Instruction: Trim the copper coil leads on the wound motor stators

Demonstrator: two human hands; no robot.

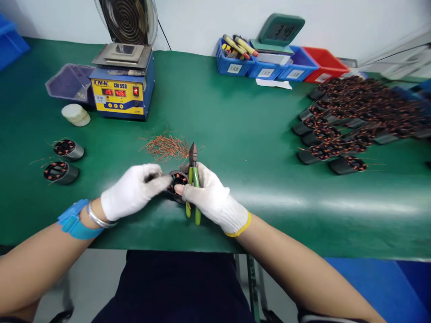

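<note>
Both my hands wear white knit gloves and meet at the front middle of the green table [235,134]. My left hand [133,190] is closed around a small black motor stator with copper windings [177,180], gripping it from the left. My right hand [212,199] is closed on green-handled wire cutters [193,179], whose dark jaws point away from me just above the stator. That hand's fingertips also touch the stator's right side. A pile of cut copper wire ends [166,147] lies just behind my hands.
Two stators [68,150] [60,172] rest at the left. A blue and yellow solder pot [121,85] stands at the back left beside a white tape roll [76,114]. Several stators lie massed at the right [353,121]. Blue and red bins [279,65] line the back wall.
</note>
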